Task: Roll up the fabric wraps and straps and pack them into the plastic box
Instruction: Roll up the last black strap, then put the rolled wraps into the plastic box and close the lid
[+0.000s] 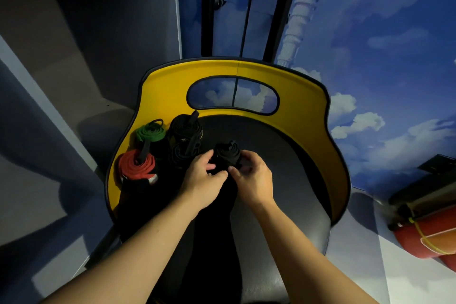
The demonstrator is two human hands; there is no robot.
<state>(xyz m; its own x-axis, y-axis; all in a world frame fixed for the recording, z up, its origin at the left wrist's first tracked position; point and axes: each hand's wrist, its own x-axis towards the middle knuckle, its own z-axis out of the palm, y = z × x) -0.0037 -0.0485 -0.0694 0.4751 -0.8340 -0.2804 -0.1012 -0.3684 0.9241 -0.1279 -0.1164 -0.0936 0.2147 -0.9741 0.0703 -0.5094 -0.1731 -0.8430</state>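
Head view: your left hand and right hand both pinch the black roll upright on the chair, right of the red roll, its loose tail trailing toward you.

Five rolled wraps stand on the seat: one green, one red, and three black. Two hands are in view. There is one yellow-backed chair.

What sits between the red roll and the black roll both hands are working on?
In the head view, another black roll stands between the red roll and the held black roll, beside the left hand.
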